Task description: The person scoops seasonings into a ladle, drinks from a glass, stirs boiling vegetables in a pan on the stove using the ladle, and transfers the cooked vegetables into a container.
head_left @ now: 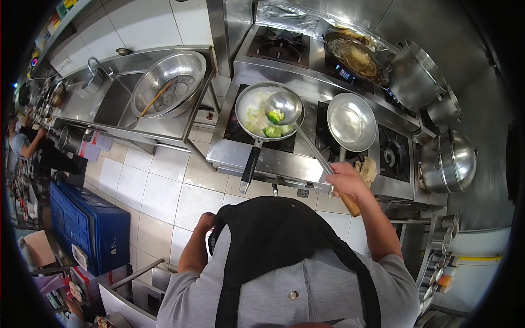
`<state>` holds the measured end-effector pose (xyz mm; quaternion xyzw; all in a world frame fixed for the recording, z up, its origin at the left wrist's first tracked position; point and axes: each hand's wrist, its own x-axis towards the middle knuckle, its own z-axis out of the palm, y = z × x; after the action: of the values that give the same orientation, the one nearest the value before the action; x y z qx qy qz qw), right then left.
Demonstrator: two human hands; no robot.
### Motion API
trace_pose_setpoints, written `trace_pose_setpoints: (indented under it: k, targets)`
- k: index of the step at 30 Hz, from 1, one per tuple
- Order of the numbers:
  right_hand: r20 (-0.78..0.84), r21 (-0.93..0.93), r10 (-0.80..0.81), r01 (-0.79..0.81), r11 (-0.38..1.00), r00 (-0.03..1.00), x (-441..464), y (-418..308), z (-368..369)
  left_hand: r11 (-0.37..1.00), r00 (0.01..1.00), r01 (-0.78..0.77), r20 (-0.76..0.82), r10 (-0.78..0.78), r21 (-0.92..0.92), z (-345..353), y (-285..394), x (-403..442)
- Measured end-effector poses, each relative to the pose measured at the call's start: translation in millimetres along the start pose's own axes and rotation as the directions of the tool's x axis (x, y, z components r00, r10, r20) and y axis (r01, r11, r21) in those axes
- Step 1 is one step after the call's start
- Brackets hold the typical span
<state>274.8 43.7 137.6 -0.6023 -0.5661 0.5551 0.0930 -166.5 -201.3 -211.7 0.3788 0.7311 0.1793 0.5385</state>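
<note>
My right hand (348, 181) is wrapped round the wooden-ended handle of a long metal ladle (311, 143). The ladle's bowl hangs over a frying pan (239, 117), with green broccoli (275, 116) at its lower edge. More broccoli (272, 132) and pale, whitish contents lie in the pan. This pan stands on the left front burner, its black handle (251, 167) pointing towards me with no hand on it. Beside the black apron (262, 224), my left hand (206, 222) is held low and looks curled closed; whatever it grips, if anything, is hidden.
Right of the frying pan sits a second metal pan (351, 121), near a folded cloth (367, 170). Behind are a dark wok (358, 57) and a tall pot (416, 76). A large metal basin (169, 85) rests by the sink. Blue crates (93, 227) stand on the floor.
</note>
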Motion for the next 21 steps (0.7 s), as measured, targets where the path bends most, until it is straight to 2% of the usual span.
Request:
trace_pose_setpoints:
  k: [2, 5, 6, 8, 9, 12, 16, 18, 19, 20, 21]
  targets:
    - [0.006, -0.023, -0.002, 0.002, 1.0, 1.0, 2.3, 4.1, 3.8, 0.998, 0.999, 0.03, -0.031, -0.032, -0.06, 8.2, -12.0, 9.1]
    - [0.053, -0.004, 0.009, -0.009, 1.0, 0.999, -10.1, -3.5, -0.1, 0.949, 0.985, 0.139, -0.057, -0.161, -0.282, 14.4, -28.9, 19.3]
    - [0.095, 0.033, 0.019, -0.022, 0.999, 0.995, -14.7, -6.1, -2.1, 0.949, 0.985, 0.139, -0.055, -0.161, -0.282, 16.0, -30.0, 19.8]
    - [0.08, 0.038, 0.018, -0.021, 0.999, 0.997, -11.0, -6.8, -2.5, 0.981, 0.981, 0.184, -0.056, -0.187, -0.053, 20.5, -33.2, 18.8]
    - [0.064, 0.043, 0.014, -0.017, 0.999, 0.998, -8.5, -6.5, -1.9, 0.982, 0.981, 0.183, -0.055, -0.186, -0.051, 18.8, -37.1, 20.5]
    - [0.0, 0.044, 0.0, 0.0, 0.999, 1.0, 5.5, 4.4, 6.2, 0.995, 0.998, 0.062, -0.002, -0.062, 0.076, 11.5, -32.8, 18.4]
    - [0.049, 0.03, -0.023, 0.021, 0.999, 0.999, -1.9, 1.4, 4.4, 0.997, 0.998, 0.057, -0.023, -0.055, 0.051, 7.0, -1.4, -3.6]
    - [0.078, 0.084, 0.036, -0.042, 0.996, 0.996, -3.9, -3.5, 2.1, 0.999, 0.999, 0.038, -0.04, -0.037, 0.025, 6.2, 11.1, -10.8]
    - [0.078, 0.084, 0.038, -0.044, 0.995, 0.996, -0.6, 0.9, 3.7, 0.995, 0.994, 0.104, -0.022, -0.104, -0.006, 5.6, 16.0, -11.1]
    - [0.023, 0.062, 0.007, -0.009, 0.998, 1.0, 6.2, 8.4, 6.3, 0.985, 0.986, 0.169, -0.002, -0.169, -0.035, 4.8, 20.9, -12.1]
    - [-0.032, 0.037, -0.026, 0.027, 0.999, 0.999, 10.0, 12.1, 7.8, 0.985, 0.986, 0.168, -0.002, -0.168, -0.035, 6.0, 12.7, -7.2]
